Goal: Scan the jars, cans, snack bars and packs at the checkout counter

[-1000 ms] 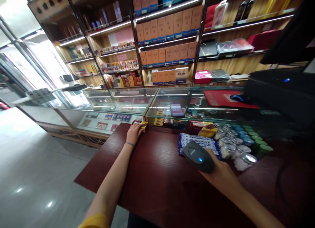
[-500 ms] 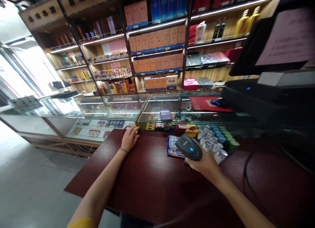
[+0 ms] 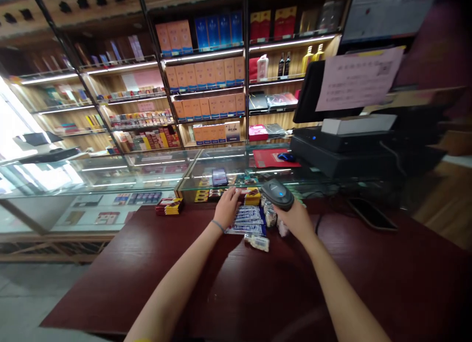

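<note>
My right hand (image 3: 298, 221) is closed round a dark barcode scanner (image 3: 277, 194) with a blue light on top. The scanner is over a group of cans (image 3: 270, 216), partly hidden by it and my hand. My left hand (image 3: 226, 209), fingers stretched out, is at the left edge of several blue-and-white packets (image 3: 250, 219); whether it touches them I cannot tell. Just beyond its fingertips lies a stack of yellow packs (image 3: 252, 196). In front of the packets is a small clear-wrapped item with a white label (image 3: 258, 242). Red-and-yellow packs (image 3: 169, 206) sit farther left.
The dark red wooden table (image 3: 155, 263) meets a glass display counter (image 3: 155, 184). A phone (image 3: 372, 214) lies on the right, below a black monitor with a pink paper (image 3: 357, 81). A mouse (image 3: 286, 157) rests on a red mat (image 3: 263, 158). Shelves of boxes (image 3: 206, 74) stand behind.
My left hand has moved right, from the red-and-yellow packs to the blue-and-white packets. The scanner has shifted off the packets toward the cans, uncovering the clear-wrapped item. The view has turned right.
</note>
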The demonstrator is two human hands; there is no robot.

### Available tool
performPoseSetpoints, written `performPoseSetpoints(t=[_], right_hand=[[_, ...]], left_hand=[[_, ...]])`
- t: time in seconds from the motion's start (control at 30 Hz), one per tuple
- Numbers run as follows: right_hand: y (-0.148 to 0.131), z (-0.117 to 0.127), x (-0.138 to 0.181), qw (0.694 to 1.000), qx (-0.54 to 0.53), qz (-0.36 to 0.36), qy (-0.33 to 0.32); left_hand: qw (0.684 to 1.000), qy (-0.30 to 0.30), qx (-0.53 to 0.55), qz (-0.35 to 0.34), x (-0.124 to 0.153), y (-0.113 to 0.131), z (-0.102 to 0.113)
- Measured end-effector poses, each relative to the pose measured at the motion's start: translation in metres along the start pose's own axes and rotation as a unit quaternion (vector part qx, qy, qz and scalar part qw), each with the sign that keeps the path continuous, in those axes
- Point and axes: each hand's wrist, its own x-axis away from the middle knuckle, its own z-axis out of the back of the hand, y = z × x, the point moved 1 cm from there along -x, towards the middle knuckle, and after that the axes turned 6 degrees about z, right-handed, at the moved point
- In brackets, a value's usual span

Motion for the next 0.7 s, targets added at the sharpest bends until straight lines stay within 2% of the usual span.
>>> performPoseSetpoints(t=[0.07,0.17,0.23,0.3,0.5,0.63,0.7], right_hand=[[0.002,0.005,-0.002,1.0,-0.004,-0.008,0.012],[0.006,0.009,-0.005,0.999,-0.022,-0.006,0.029],[0.008,0.009,-0.006,0.999,-0.034,-0.006,0.035],[0.01,0.009,-0.006,0.998,-0.041,-0.008,0.04],[0.01,0.01,-0.006,0.998,-0.043,-0.012,0.05],[0.008,0.011,-0.005,0.999,-0.024,-0.013,0.035],[0.008,0.01,-0.004,1.0,-0.005,-0.009,0.028]], left_hand=[[0.985,-0.05,-0.158,-0.045,-0.003,0.0,-0.021],[0.913,-0.084,-0.383,-0.111,-0.005,-0.001,-0.042],[0.879,-0.076,-0.452,-0.132,-0.007,-0.001,-0.05],[0.866,-0.07,-0.476,-0.137,-0.008,-0.001,-0.055],[0.879,-0.079,-0.448,-0.14,-0.011,-0.002,-0.051],[0.913,-0.061,-0.362,-0.177,-0.007,0.004,-0.032],[0.935,-0.027,-0.308,-0.176,-0.001,0.007,-0.016]])
